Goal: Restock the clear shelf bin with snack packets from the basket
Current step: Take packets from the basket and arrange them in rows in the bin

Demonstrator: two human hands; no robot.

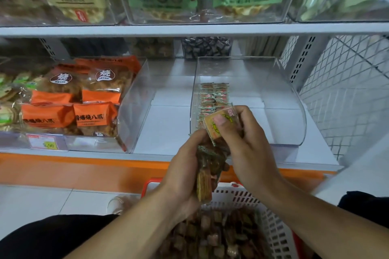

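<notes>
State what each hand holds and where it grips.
Left hand grips a stack of packets around its middle. Right hand pinches one packet, thumb on its face.

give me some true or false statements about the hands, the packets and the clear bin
1. The right hand pinches a single snack packet in front of the clear bin. True.
2. The left hand is empty. False: it grips a stack of packets.
3. The clear bin is full to the brim. False: only one row of packets lies along its left side.
4. The basket below the hands holds many packets. True.
5. The bin of orange bags sits right of the clear bin. False: it sits to the left.
</notes>
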